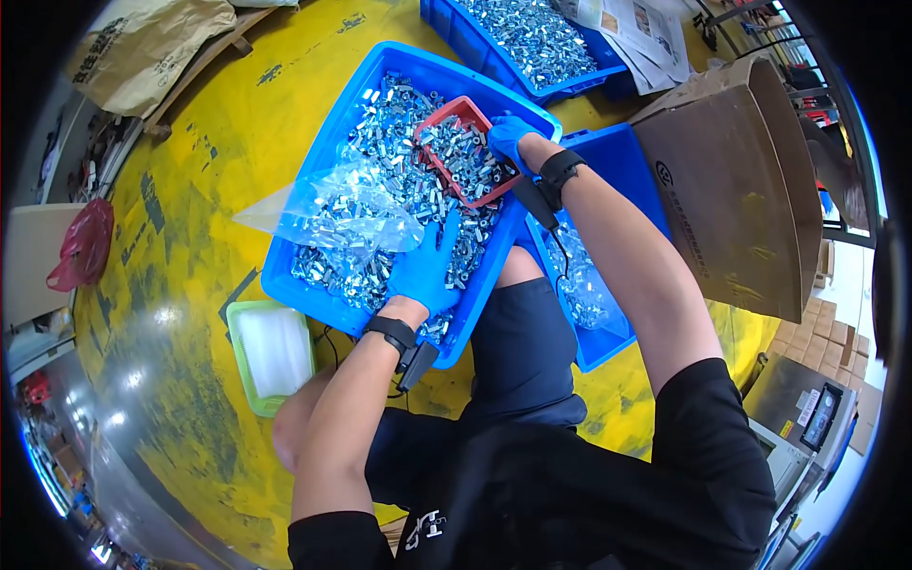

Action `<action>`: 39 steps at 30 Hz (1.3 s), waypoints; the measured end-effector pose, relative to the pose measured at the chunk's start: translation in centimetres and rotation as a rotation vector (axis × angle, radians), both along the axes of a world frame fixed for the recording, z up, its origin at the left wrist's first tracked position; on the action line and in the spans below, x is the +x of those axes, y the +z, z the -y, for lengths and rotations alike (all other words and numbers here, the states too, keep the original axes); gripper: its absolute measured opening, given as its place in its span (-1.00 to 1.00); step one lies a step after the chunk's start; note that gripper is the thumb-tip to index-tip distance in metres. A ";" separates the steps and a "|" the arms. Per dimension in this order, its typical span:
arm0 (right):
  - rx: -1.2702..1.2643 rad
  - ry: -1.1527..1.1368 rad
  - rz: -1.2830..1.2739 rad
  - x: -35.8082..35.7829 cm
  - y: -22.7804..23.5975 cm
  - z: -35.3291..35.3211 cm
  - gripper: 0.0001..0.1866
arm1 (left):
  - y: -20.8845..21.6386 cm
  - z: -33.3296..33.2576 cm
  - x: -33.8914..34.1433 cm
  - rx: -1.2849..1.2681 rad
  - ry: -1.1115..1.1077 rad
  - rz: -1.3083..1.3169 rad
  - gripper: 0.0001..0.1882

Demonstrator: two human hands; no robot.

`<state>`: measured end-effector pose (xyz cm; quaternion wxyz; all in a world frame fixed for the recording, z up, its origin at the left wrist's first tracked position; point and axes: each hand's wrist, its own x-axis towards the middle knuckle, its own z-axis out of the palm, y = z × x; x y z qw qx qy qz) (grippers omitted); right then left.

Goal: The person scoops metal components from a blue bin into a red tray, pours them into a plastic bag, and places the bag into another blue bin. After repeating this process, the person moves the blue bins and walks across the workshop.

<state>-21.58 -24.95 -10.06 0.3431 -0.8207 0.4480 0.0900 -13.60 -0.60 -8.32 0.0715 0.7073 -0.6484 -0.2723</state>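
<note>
Three blue bins: one in the middle, one at the far side, one on the right. One red scoop tray. One clear plastic bag. One green tray. Two gloved hands, left hand and right hand. The small metal parts are too many to count.

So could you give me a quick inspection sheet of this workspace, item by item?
Surface: yellow floor, scuffed and glossy.
Job's things: blue bin heaped with small shiny metal parts; red tray of parts tilted on the heap; clear plastic bag lying open over it.
Clutter: green tray, red bag, cardboard box, papers.
Hands: left hand, blue-gloved, resting on the parts by the bag; right hand, blue-gloved, gripping the red tray's edge.
Cables: a thin black lead hangs from each wristband.
Surroundings: two more blue bins of parts, a machine at lower right.
</note>
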 end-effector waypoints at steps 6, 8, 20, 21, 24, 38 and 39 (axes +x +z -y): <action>0.059 -0.137 0.068 -0.3 -0.7 0.1 -0.64 | -0.9 0.8 -0.4 -0.020 0.017 0.039 -0.02; 0.092 -0.182 0.070 -0.1 -0.6 -0.3 -0.64 | -0.8 0.9 0.1 0.050 -0.005 0.006 -0.09; 0.197 -0.297 0.172 -0.4 -0.2 -1.2 -0.60 | -1.5 0.3 0.4 0.030 -0.102 -0.013 -0.55; 0.240 -0.307 0.252 -0.4 0.0 -1.7 -0.59 | -2.2 0.3 0.5 -0.017 -0.107 -0.001 -0.59; 0.313 -0.333 0.328 -0.3 0.5 -2.2 -0.53 | -4.1 0.0 1.6 -0.098 -0.069 -0.149 -0.65; 0.288 -0.320 0.392 -0.5 2.6 -5.0 -0.66 | 7.2 5.2 3.8 0.010 0.643 -1.152 -0.83; 0.283 -0.328 0.399 -0.7 2.4 -5.4 -0.66 | 8.2 6.2 3.5 -0.024 0.717 -1.197 -0.84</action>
